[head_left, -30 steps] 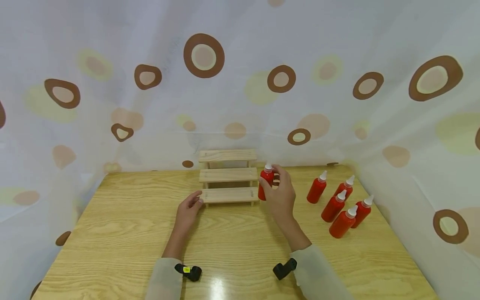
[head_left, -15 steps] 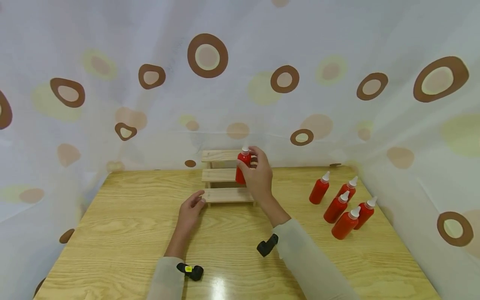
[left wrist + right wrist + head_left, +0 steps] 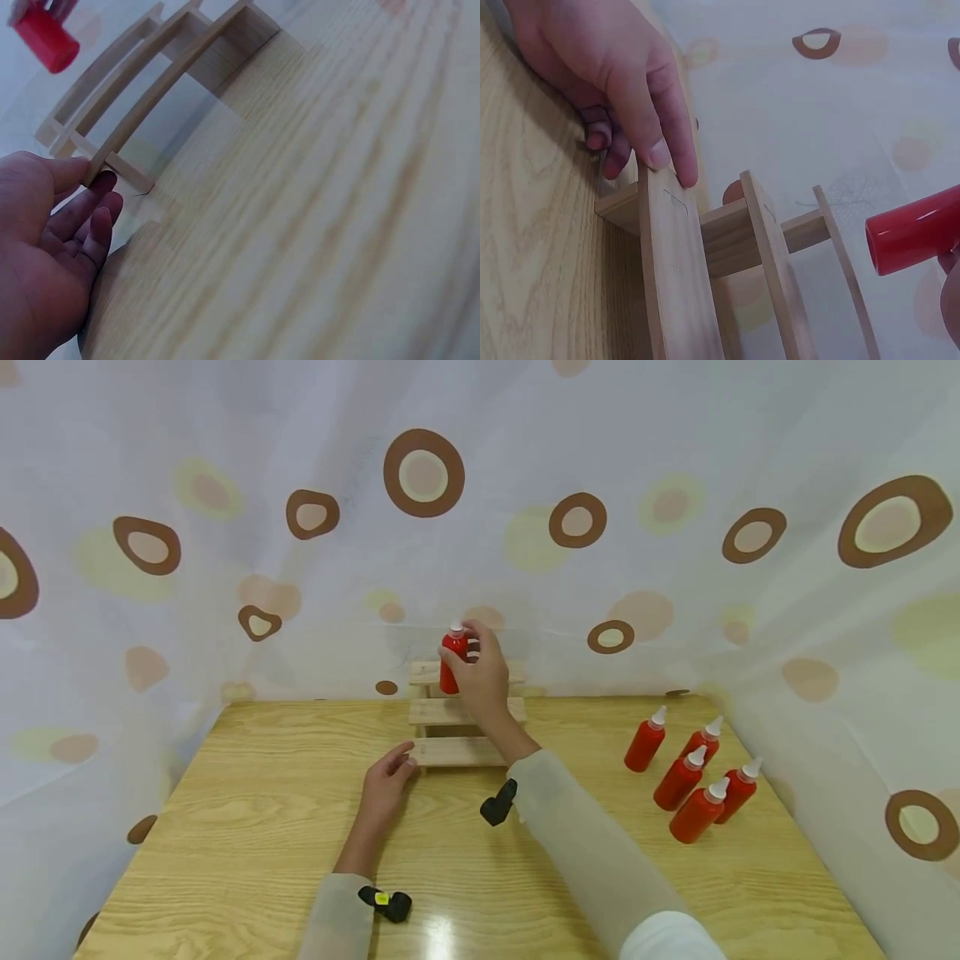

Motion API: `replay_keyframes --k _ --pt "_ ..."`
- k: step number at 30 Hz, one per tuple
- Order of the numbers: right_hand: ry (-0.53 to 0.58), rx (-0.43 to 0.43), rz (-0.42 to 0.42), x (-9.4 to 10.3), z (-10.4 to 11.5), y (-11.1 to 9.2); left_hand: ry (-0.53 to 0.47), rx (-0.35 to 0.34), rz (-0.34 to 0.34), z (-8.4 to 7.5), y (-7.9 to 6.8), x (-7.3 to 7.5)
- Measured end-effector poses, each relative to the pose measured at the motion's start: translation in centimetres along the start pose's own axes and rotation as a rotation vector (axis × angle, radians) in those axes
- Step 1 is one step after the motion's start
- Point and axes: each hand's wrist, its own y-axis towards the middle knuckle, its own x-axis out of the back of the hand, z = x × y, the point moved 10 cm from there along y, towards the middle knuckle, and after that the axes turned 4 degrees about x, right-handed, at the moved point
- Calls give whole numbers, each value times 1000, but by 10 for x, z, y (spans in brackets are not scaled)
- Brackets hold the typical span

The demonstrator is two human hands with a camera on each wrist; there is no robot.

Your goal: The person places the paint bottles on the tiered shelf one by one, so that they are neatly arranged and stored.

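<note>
Bottle [image 3: 453, 667] of glossy red hangs in the air in front of the top step [image 3: 423, 672] of a wooden rack [image 3: 442, 712], left of that step's middle; both wrist views show its base apart from the wood. A second ago it was at the rack's right end, level with the lower steps, and half a second ago it was before the middle one, so it has travelled up and to the left. The right hand [image 3: 483, 677] has it pinched between thumb and fingers. The left hand [image 3: 386, 787] has stayed at the left end of the lowest step [image 3: 453, 751], thumb and fingertips together on that corner. Five more red bottles [image 3: 678, 781] stand in a cluster near the table's right edge, toward its back right corner, just as before. All carry white caps, drawn out to pointed nozzles on those five; whether the red is the wall or a filling cannot be told. The rack, three flat pale slats on stepped side supports, stands by the middle of the back edge of the table [image 3: 262, 827], whose yellowish top has a long streaky grain. Behind hangs a white sheet [image 3: 330, 577], softly creased and printed with brown rings and peach and yellow blotches. Pale sleeves [image 3: 577, 835] cover both forearms, with a small black device [image 3: 498, 803] at each wrist.
</note>
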Motion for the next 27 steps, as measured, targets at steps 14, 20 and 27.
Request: replay_keyframes --k 14,20,27 --pt "-43 12 61 -27 -13 20 17 -13 1 -1 -1 0" --pt "-111 46 69 -35 -15 25 24 -21 -2 1 1 2" --pt "-152 71 55 -40 -21 29 5 0 9 -6 -3 0"
